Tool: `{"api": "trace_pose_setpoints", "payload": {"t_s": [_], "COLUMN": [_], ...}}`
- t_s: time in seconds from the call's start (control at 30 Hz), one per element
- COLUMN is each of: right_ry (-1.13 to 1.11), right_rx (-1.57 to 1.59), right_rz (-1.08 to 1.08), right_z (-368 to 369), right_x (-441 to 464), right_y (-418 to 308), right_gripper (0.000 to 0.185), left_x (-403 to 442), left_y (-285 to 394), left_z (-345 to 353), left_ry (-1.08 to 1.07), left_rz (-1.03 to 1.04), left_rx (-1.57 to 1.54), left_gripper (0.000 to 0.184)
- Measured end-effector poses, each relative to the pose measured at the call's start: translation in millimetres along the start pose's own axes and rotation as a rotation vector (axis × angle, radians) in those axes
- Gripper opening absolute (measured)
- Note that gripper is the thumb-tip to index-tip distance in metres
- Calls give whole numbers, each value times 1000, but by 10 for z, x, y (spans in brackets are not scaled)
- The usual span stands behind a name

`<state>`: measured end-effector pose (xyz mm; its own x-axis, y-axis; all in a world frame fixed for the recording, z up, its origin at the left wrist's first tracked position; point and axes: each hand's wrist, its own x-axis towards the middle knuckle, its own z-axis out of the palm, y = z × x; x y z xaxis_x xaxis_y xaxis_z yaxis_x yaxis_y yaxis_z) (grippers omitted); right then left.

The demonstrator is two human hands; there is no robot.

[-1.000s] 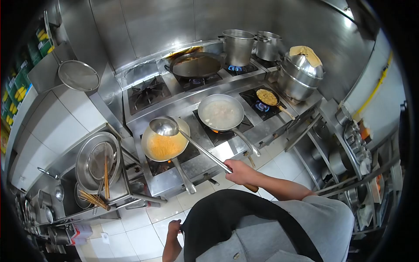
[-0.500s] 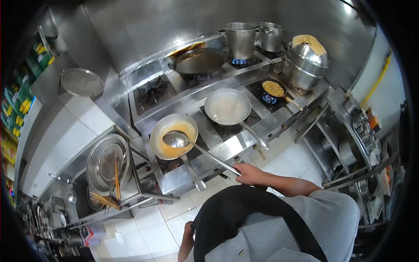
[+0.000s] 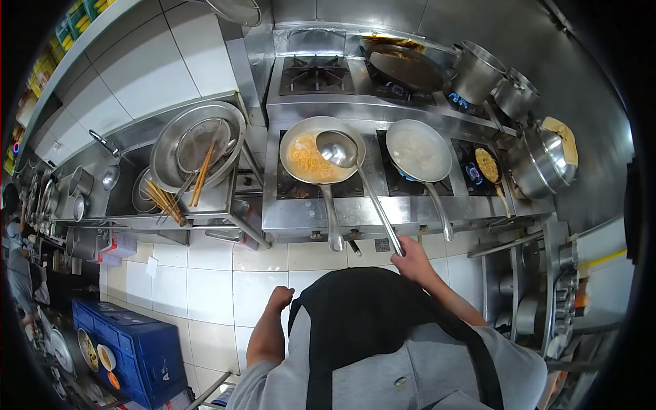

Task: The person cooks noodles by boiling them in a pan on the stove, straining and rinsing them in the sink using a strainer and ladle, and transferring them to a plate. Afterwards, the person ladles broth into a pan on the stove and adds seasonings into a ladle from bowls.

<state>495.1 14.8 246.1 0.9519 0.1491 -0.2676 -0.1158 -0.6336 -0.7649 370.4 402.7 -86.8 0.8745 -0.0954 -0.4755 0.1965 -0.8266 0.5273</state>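
Right up against the black apron (image 3: pixel 369 307), the left hand (image 3: pixel 280 298) hangs low, fingers seemingly curled, though I can't tell for certain. To its right, the right hand (image 3: pixel 408 258) grips the ladle (image 3: pixel 336 148) firmly! Its bowl is at the left pan (image 3: pixel 316 124), beside orange, stringy food (image 3: pixel 304 161). Right of that, pale liquid (image 3: pixel 419 152); far back, a dark wok (image 3: pixel 408 72).

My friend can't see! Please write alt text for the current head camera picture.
A person's right hand holds a long ladle in a frying pan of orange food on a stove. To the right are a second pan of whitish liquid and a small pan of yellowish food. The left hand is beside a black apron.
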Motion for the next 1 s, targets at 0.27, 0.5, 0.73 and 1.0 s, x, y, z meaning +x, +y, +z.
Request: {"api": "trace_pose_setpoints", "payload": {"t_s": [0.27, 0.5, 0.73, 1.0], "right_ry": [31, 31, -10, 336], "right_rx": [173, 151, 117, -221], "right_rz": [77, 71, 90, -284], "right_z": [-81, -44, -60, 66], "right_x": [-24, 51, 101, 615], "right_y": [-166, -34, -155, 194], "right_gripper": [22, 19, 16, 17], "left_x": [-28, -133, -201, -202], "left_y": [-185, -8, 27, -122], "left_z": [158, -72, -12, -19], "left_ry": [-106, -170, -118, -217], "left_rz": [9, 234, -53, 161], "left_rx": [-52, 333, -45, 288], "left_gripper": [14, 18, 17, 19]}}
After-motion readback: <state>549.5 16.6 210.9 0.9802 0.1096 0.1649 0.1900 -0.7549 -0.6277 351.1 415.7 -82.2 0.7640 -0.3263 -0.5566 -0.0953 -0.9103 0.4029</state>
